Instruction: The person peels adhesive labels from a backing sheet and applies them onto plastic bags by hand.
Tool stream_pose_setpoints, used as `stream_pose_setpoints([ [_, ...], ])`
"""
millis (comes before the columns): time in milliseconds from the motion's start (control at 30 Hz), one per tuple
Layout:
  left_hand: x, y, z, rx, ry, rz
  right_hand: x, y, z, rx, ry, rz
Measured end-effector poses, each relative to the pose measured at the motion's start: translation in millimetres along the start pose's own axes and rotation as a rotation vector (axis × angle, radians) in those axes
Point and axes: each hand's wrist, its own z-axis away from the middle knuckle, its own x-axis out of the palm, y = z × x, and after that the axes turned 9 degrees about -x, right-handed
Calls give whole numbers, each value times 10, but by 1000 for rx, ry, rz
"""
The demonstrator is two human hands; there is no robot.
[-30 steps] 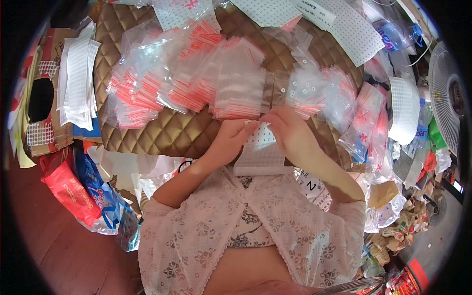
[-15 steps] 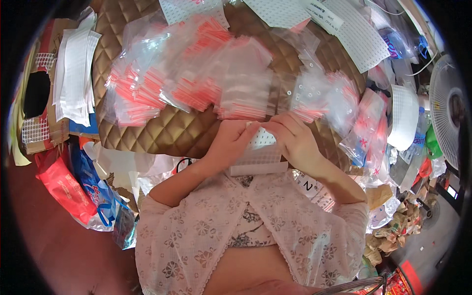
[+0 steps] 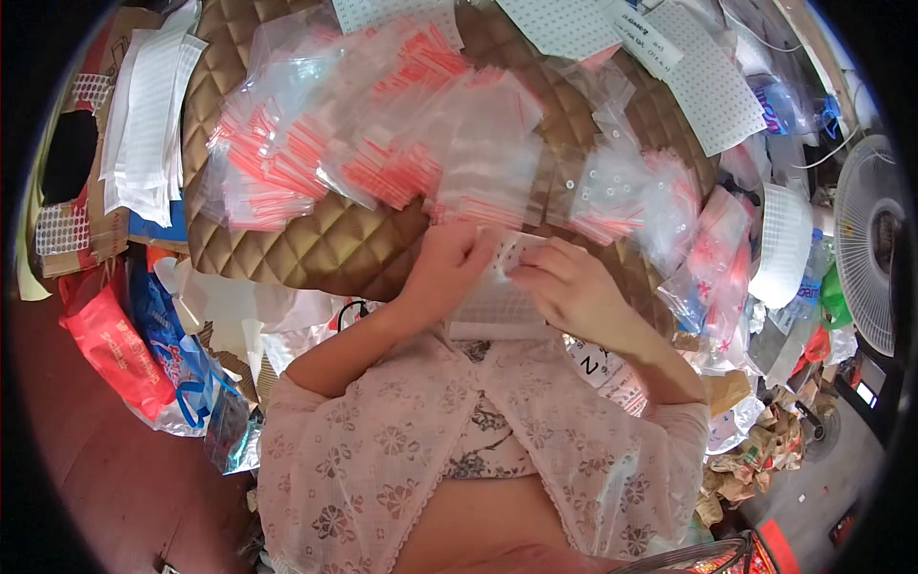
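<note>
white dotted sheet [image 3: 497, 304] pinched by left hand [image 3: 449, 263] and right hand [image 3: 564, 287], grip fingers curled on its top edge.

Clear red-striped zip bags [image 3: 382, 143] heaped centre — red carrier bag [image 3: 115, 349] (lower left).

I see a small white sheet [image 3: 505, 287] patterned with rows of tiny dots, lying flat-ish at the near edge of the quilted gold cushion [image 3: 316, 239], its far end pinched between both my hands, its near end over my lap.
</note>
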Motion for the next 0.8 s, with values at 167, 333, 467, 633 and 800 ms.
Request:
stream_pose_setpoints([
  [167, 64, 20, -93, 654, 234, -747, -331, 544, -249, 407, 176, -305],
  [333, 251, -147, -268, 708, 105, -849, 112, 1057, -356, 335, 181, -270],
  [467, 244, -126, -233, 652, 101, -821, -96, 1070, -318, 481, 33, 233],
  [633, 242, -171, -240, 641, 74, -808, -170, 1039, -394, 451, 54, -61],
  [800, 233, -97, -263, 685, 42, -767, 40, 1089, -410, 283, 153, -6],
])
